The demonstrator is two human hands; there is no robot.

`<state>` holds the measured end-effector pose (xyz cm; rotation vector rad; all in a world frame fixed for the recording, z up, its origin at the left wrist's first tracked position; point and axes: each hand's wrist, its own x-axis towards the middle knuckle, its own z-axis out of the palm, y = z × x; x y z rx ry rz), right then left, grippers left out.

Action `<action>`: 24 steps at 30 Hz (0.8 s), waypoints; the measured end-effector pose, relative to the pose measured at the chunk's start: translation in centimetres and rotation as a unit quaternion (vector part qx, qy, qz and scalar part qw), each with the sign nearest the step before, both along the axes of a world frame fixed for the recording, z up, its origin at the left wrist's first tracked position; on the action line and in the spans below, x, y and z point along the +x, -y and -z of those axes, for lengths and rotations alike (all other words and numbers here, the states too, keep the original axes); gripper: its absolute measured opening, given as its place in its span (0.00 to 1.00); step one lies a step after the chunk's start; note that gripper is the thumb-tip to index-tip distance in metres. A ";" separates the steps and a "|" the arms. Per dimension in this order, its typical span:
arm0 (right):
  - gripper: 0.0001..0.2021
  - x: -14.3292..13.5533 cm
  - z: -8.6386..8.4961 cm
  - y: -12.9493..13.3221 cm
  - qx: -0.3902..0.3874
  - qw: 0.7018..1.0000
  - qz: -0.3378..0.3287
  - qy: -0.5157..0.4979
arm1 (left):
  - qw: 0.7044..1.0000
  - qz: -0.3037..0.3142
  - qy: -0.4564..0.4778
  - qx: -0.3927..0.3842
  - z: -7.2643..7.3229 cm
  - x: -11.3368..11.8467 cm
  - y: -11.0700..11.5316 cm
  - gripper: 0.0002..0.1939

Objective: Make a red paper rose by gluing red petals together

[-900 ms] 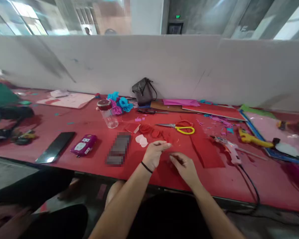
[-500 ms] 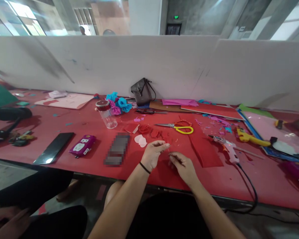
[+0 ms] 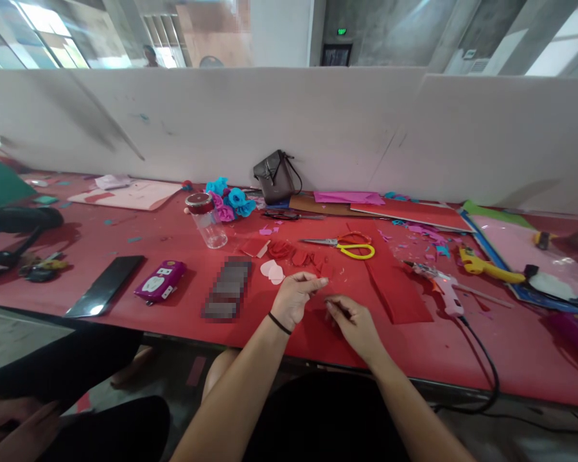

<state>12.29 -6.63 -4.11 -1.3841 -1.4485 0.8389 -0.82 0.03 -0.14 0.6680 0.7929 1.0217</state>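
Observation:
My left hand (image 3: pixel 295 296), with a black band at the wrist, is raised over the red table, thumb and forefinger pinched. Whatever lies between those fingertips is too small to make out. Just to the right, my right hand (image 3: pixel 355 322) curls with its thumb against the fingers; its grip is hidden too. A small gap separates the two hands. Beyond them lie crumpled red paper pieces (image 3: pixel 300 258) and yellow-handled scissors (image 3: pixel 357 251). Pale pink paper petals (image 3: pixel 272 272) rest near my left hand. A folded red paper sheet (image 3: pixel 399 292) spreads to the right.
A pink glue gun (image 3: pixel 446 296) with a black cord and a yellow glue gun (image 3: pixel 489 266) lie right. Leftward are a clear jar (image 3: pixel 210 231), a purple box (image 3: pixel 160 282) and a dark phone (image 3: pixel 106 285). Paper flowers (image 3: pixel 231 202) and a black bag (image 3: pixel 275 178) stand behind.
A thin pale strand showed between my hands before; it cannot be made out now. My right hand has shifted very slightly to the left. The things on the table have stayed in place.

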 end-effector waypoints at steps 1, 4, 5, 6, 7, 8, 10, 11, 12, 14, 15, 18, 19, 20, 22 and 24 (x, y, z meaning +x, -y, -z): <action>0.13 0.0 0.0 0.0 0.006 1.000 -0.005 0.012 | 1.000 -0.009 -0.002 0.001 0.0 0.0 0.0 0.18; 0.12 -0.1 -0.1 0.1 0.015 0.999 -0.015 0.033 | 1.000 -0.020 -0.015 0.012 0.1 0.1 0.0 0.18; 0.13 -0.1 -0.1 0.1 0.015 0.999 -0.015 0.036 | 1.000 -0.016 -0.019 0.017 0.1 0.1 0.1 0.18; 0.13 -0.1 -0.1 0.1 0.013 0.999 -0.015 0.038 | 0.999 -0.012 -0.022 0.021 0.1 0.1 0.1 0.18; 0.13 -0.1 -0.1 0.1 0.009 0.999 -0.015 0.038 | 0.999 -0.008 -0.023 0.026 0.1 0.1 0.2 0.19; 0.13 -0.1 -0.2 0.1 0.005 0.999 -0.015 0.037 | 0.999 -0.006 -0.023 0.030 0.1 0.1 0.2 0.19; 0.13 -0.1 -0.2 0.1 -0.001 0.999 -0.014 0.033 | 0.999 -0.002 -0.021 0.035 0.0 0.0 0.3 0.21; 0.13 -0.1 -0.3 0.1 -0.002 0.999 -0.014 0.032 | 0.999 -0.001 -0.020 0.036 -0.1 0.0 0.3 0.21; 0.14 -0.2 -0.3 0.1 -0.002 0.999 -0.013 0.030 | 0.999 0.001 -0.019 0.038 -0.1 0.0 0.3 0.21; 0.14 -0.2 -0.3 0.1 -0.002 1.000 -0.014 0.025 | 0.999 0.007 -0.020 0.041 -0.1 0.0 0.3 0.20; 0.14 -0.2 -0.3 0.1 -0.003 1.000 -0.014 0.020 | 0.999 0.009 -0.018 0.044 -0.1 0.0 0.3 0.20; 0.15 -0.1 -0.2 0.0 -0.009 1.000 -0.010 -0.004 | 0.998 0.028 -0.005 0.053 -0.3 0.0 0.4 0.19; 0.15 -0.1 -0.1 0.0 -0.013 1.000 -0.008 -0.011 | 0.998 0.038 0.000 0.055 -0.3 0.0 0.5 0.18; 0.15 0.0 -0.1 -0.1 -0.016 1.000 -0.005 -0.018 | 0.997 0.047 0.003 0.058 -0.4 -0.1 0.5 0.18; 0.16 0.0 -0.2 -0.1 -0.020 0.999 -0.004 -0.025 | 0.996 0.060 0.006 0.062 -0.5 -0.2 0.6 0.17; 0.15 0.0 -0.2 -0.1 -0.020 0.999 -0.009 -0.024 | 0.996 0.061 0.004 0.066 -0.6 -0.3 0.7 0.17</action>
